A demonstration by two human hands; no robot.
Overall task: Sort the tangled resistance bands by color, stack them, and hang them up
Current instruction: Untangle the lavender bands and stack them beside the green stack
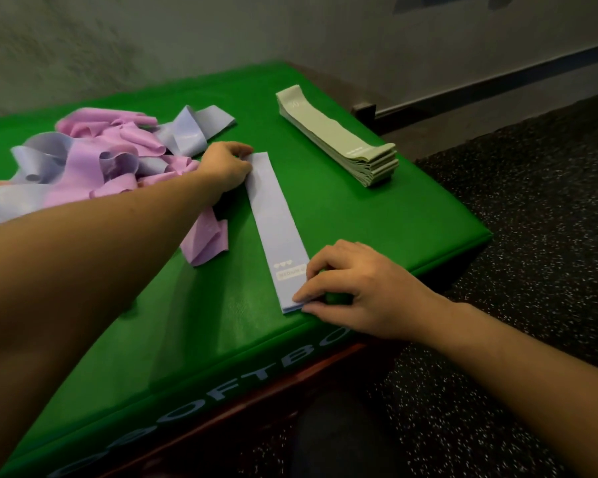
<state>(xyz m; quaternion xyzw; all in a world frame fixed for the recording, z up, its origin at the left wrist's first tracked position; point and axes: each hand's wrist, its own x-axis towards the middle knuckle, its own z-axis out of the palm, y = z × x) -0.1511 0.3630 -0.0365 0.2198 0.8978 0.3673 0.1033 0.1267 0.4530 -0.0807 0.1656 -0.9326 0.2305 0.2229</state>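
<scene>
blue band [277, 225] lay flat on green box [377, 215], between tangle [94, 160] and green stack [339, 136]. left hand [227, 163] pinched far end, right hand [363, 291] near end. best: square edges, press flat.

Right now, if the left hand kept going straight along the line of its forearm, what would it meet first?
The left hand already touches the far end of the flat blue band. Beyond that lies bare green mat, then probably the stack of sage-green bands, though depth is uncertain.
</scene>
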